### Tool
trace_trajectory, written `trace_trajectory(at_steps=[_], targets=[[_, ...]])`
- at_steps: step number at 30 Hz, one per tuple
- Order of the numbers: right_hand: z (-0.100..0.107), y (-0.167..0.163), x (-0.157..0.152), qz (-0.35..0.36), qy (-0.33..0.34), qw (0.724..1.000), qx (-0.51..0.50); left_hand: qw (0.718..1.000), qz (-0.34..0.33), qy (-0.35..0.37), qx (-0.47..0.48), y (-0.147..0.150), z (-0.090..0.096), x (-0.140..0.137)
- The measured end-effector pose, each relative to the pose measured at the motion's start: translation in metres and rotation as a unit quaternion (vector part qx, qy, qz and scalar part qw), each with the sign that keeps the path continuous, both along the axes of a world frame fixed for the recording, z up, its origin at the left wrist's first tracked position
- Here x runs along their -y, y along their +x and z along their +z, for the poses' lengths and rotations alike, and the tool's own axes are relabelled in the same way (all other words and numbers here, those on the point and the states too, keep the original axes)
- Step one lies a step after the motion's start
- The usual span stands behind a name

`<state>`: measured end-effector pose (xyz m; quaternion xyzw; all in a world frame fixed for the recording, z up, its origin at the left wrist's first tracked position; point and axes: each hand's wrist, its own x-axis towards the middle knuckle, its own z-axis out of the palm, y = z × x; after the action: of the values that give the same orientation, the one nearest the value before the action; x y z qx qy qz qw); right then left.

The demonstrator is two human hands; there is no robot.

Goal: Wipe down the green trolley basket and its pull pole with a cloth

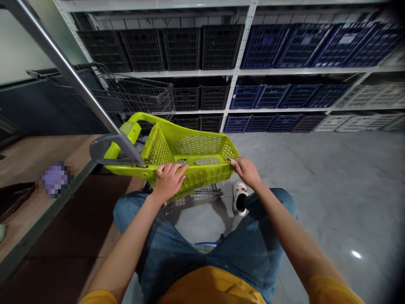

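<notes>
A lime-green plastic shopping cart (196,145) stands right in front of my knees, its basket holding nothing that I can see. My left hand (170,179) lies over the near rim, fingers curled across the top edge close to the child-seat flap (156,147). At the basket's front corner, my right hand (247,171) is closed against the rim. A small pale, cloth-like piece (233,161) sticks out from its fingers; most of it is hidden. A grey metal pole with a plastic loop (110,148) crosses the cart's handle end.
Behind the cart, a white metal rack (236,80) holds rows of black, blue and white crates. A dark wire shopping cart (142,90) stands at the back left. To the left runs a wooden bench top (69,145) with a blurred purple item (56,178). Grey floor lies to the right.
</notes>
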<state>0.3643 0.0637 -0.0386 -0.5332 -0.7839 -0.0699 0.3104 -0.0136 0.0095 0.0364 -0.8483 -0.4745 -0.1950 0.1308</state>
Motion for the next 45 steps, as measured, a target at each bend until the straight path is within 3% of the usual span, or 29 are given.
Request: trace_trajectory(at_steps=[5, 14, 20, 22, 26, 28, 31, 35, 40, 42, 45], targets=[[-0.005, -0.010, 0.012, -0.076, 0.016, 0.996, -0.045, 1.000, -0.009, -0.001, -0.007, 0.000, 0.002, -0.009], [-0.015, -0.003, 0.055, -0.094, 0.034, 0.994, -0.049, 0.999, -0.046, -0.017, 0.008, 0.007, 0.004, -0.045], [-0.013, -0.032, 0.088, -0.083, 0.036, 0.994, -0.065, 0.999, -0.036, -0.004, 0.021, 0.018, 0.010, -0.063], [-0.010, -0.050, 0.097, -0.072, 0.034, 0.994, -0.073, 0.998, -0.065, -0.005, 0.004, 0.030, 0.011, -0.060], [-0.005, -0.096, 0.109, -0.029, 0.013, 0.997, -0.073, 0.977, -0.197, -0.066, -0.053, 0.059, -0.001, -0.040], [-0.002, -0.116, 0.111, 0.011, -0.009, 0.999, -0.047, 0.973, -0.206, -0.094, -0.051, 0.063, -0.012, -0.031], [0.001, -0.129, 0.110, 0.091, -0.023, 0.995, 0.011, 0.980, -0.168, -0.101, -0.011, 0.044, -0.023, -0.025], [-0.001, -0.100, 0.097, 0.190, -0.003, 0.980, 0.061, 0.975, -0.165, -0.143, -0.031, -0.001, -0.020, -0.030], [-0.005, -0.051, 0.063, 0.094, -0.003, 0.995, 0.030, 0.974, -0.156, -0.163, 0.007, -0.019, -0.023, -0.013], [-0.006, -0.056, 0.059, 0.058, -0.003, 0.998, 0.009, 0.975, -0.157, -0.155, 0.027, -0.013, -0.032, 0.000], [-0.006, -0.095, 0.071, 0.047, -0.003, 0.999, -0.005, 0.977, -0.146, -0.142, 0.062, -0.003, -0.045, 0.012]])
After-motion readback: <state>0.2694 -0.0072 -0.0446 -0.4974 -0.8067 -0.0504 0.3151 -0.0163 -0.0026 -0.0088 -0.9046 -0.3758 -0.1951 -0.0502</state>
